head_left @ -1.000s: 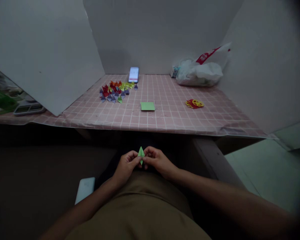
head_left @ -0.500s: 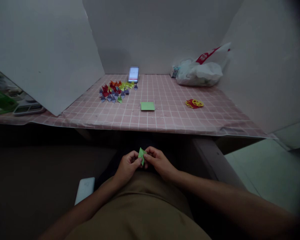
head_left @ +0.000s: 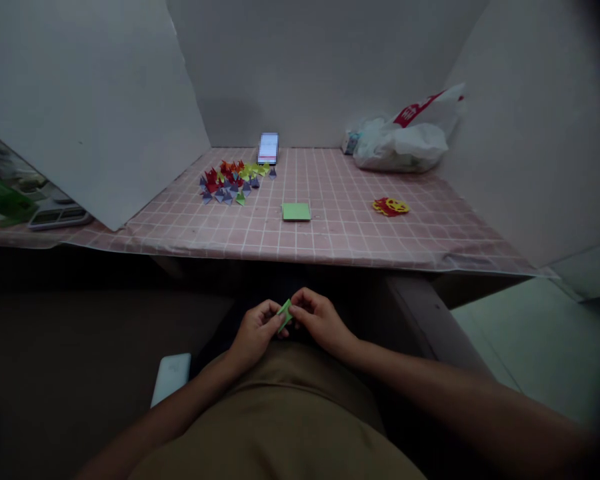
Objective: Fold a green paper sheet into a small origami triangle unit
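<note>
Pink checked tablecloth (head_left: 340, 237): we see lanes either side of the middle, front edge in the way.
The edge stands between the bare left hand (head_left: 254, 328), bare right hand (head_left: 324, 325) and tabletop; we'd route over it. Lanes flank the square green paper stack (head_left: 296, 212), bounded left by multicoloured folded-paper pile (head_left: 225, 183), right by flat red-and-yellow pieces (head_left: 391, 207). Lit phone (head_left: 268, 148), white plastic bag (head_left: 400, 148) obstruct rear.

Indoor craft stn, home or workshop unclr: white panels (head_left: 80, 100) round chkd tablecloth (head_left: 340, 233), folded paper pcs (head_left: 237, 180).
</note>
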